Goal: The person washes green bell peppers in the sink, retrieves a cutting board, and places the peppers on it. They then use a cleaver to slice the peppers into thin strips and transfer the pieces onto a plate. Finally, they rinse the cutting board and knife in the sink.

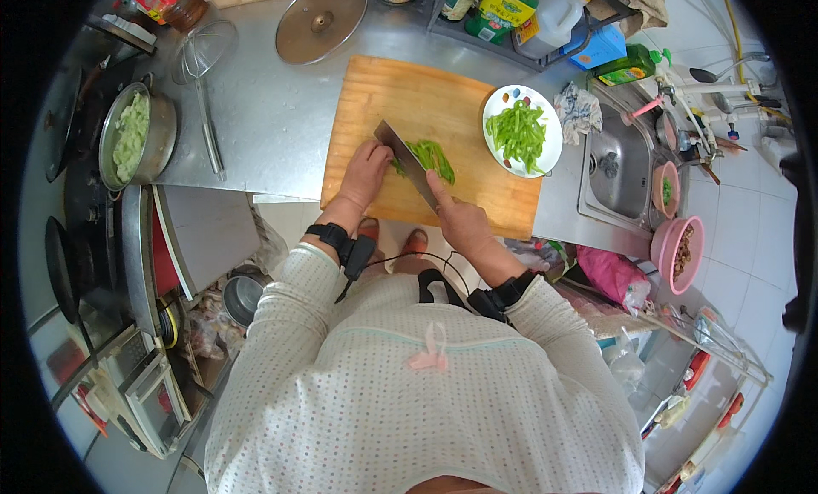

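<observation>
My right hand is closed around the handle of a cleaver, its index finger laid along the blade. The blade slants across a wooden cutting board. Just right of the blade lie cut green pepper strips; a little green shows on its left side too. My left hand rests on the board with curled fingertips beside the blade, near that green piece; whether it pins the piece is hidden. A white plate heaped with green strips stands over the board's right edge.
On the steel counter lie a wire skimmer and a glass lid. A pot of pale green food stands left. Bottles fill a rack behind. At right are a crumpled cloth, a sink and pink bowls.
</observation>
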`<state>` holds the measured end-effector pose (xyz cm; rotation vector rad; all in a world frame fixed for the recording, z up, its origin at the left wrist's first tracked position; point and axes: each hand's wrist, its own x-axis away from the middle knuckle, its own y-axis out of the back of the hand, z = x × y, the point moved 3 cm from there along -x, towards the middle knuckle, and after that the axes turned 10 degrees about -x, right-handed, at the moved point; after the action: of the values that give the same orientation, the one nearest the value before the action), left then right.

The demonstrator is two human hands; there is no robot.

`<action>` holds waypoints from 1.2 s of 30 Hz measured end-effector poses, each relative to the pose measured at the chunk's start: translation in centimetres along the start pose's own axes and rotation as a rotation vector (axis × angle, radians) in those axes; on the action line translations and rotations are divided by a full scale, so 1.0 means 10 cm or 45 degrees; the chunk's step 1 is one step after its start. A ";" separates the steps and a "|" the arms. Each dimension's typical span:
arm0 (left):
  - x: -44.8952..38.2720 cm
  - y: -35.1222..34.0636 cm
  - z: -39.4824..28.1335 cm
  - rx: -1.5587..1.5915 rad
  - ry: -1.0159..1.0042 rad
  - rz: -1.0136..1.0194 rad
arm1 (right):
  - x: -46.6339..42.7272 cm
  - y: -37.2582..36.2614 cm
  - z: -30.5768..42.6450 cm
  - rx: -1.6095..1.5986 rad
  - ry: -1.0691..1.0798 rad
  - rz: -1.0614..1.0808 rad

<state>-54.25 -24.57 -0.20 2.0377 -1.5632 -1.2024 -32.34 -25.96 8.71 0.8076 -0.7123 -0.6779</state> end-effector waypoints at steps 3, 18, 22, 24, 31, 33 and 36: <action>0.01 0.01 -0.03 -0.023 0.010 -0.010 | 0.00 -0.11 -0.11 -0.010 -0.059 -0.033; -0.03 0.00 -0.07 -0.180 -0.079 0.038 | 0.17 0.07 -0.06 0.143 0.018 -0.041; -0.03 -0.02 -0.05 -0.180 -0.101 0.049 | 0.07 -0.03 -0.09 0.110 0.021 -0.083; -0.02 -0.03 -0.05 -0.192 -0.113 0.042 | 0.07 -0.03 -0.13 0.075 0.012 -0.106; -0.01 -0.05 -0.02 -0.158 -0.151 -0.010 | 0.06 -0.04 -0.11 0.049 0.023 -0.095; 0.00 -0.06 -0.02 -0.152 -0.150 -0.002 | 0.05 -0.05 -0.10 0.026 0.027 -0.140; 0.01 -0.04 -0.02 -0.162 -0.165 -0.035 | 0.06 -0.04 -0.10 -0.020 0.079 -0.213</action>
<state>-53.80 -24.57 -0.43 1.9414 -1.4775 -1.4314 -31.27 -26.22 8.11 0.8772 -0.5866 -0.8046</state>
